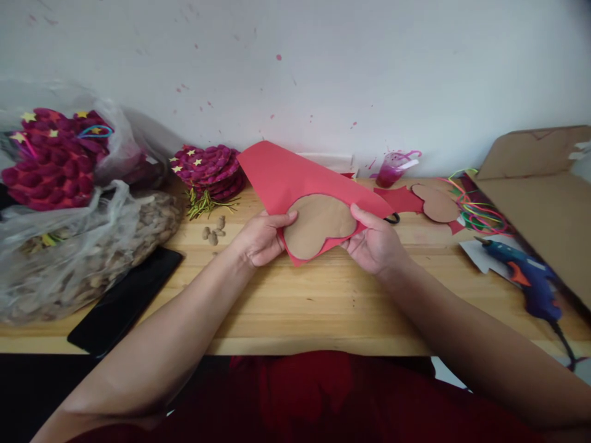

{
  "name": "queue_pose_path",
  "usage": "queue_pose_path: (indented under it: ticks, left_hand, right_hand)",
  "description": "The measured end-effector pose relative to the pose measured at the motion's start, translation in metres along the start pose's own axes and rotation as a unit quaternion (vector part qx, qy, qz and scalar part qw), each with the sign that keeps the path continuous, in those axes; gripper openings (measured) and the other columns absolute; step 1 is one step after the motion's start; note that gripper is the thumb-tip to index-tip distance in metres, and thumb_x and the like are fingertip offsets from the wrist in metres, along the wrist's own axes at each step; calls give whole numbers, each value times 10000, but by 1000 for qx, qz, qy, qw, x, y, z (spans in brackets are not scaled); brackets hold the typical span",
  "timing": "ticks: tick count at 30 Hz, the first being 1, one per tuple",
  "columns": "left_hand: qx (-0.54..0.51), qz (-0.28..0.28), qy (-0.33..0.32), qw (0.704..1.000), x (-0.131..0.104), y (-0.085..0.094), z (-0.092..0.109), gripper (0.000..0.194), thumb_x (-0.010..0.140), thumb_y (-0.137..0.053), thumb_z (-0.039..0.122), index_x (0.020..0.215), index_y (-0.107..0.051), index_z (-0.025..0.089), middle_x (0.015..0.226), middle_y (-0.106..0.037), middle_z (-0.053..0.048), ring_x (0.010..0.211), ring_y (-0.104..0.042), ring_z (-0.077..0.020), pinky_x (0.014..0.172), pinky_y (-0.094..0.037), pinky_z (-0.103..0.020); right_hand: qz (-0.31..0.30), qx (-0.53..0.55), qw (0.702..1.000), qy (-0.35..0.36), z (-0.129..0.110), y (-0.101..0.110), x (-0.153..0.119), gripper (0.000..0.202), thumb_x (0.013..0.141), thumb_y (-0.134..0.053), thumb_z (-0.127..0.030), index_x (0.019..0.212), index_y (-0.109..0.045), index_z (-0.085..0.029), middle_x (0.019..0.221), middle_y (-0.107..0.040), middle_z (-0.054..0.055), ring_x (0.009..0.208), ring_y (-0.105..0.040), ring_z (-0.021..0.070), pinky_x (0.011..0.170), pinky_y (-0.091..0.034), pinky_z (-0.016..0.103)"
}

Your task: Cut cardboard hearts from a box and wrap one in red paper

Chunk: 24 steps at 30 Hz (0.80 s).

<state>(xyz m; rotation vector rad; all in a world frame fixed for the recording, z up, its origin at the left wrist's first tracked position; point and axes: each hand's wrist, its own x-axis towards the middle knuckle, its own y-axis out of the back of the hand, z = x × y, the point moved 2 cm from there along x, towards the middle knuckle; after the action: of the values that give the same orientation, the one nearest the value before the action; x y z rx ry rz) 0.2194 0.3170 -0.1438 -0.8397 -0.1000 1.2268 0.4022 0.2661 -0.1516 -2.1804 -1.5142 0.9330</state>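
Observation:
Between my hands, above the wooden table, is a sheet of red paper (286,175) with a brown cardboard heart (316,224) lying against its near side. My left hand (265,237) grips the left edge, its thumb on the heart and its fingers behind the paper. At the right edge my right hand (376,240) pinches heart and paper together, thumb on top. The heart's notch points toward the lower right. A narrow red margin shows along the heart's lower edge. Behind my right hand, a black loop (392,218) peeks out from under the paper.
On the left are a plastic bag of peanut shells (115,246), a black phone (127,301) and decorated purple pieces (210,169). To the right lie a blue glue gun (526,271), colourful cords (482,215), another cardboard heart (434,203), a paint cup (391,169) and an open cardboard box (540,209).

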Motion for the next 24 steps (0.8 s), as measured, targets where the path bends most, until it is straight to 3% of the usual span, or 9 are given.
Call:
queue_pose_path:
  ticks: [9, 24]
  left_hand:
    - [-14, -1, -7, 1000, -1, -1, 0, 492, 868, -601, -56, 1336, -646, 86, 1048, -789, -152, 968, -773, -253, 1000, -605, -422]
    - [0, -21, -19, 1000, -2, 0, 1, 577, 851, -632, -55, 1400, -601, 121, 1077, -785, -143, 991, -766, -264, 1022, -588, -454]
  right_hand:
    - [6, -5, 1000, -7, 1, 3, 1, 136, 914, -672, -226, 1044, -708, -214, 1012, -796, 40, 995, -749, 252, 824, -672, 424]
    - [4, -15, 1000, -16, 0, 2, 1, 144, 917, -620, -222, 1043, -689, -227, 1033, -794, 35, 1086, -724, 260, 887, -656, 460]
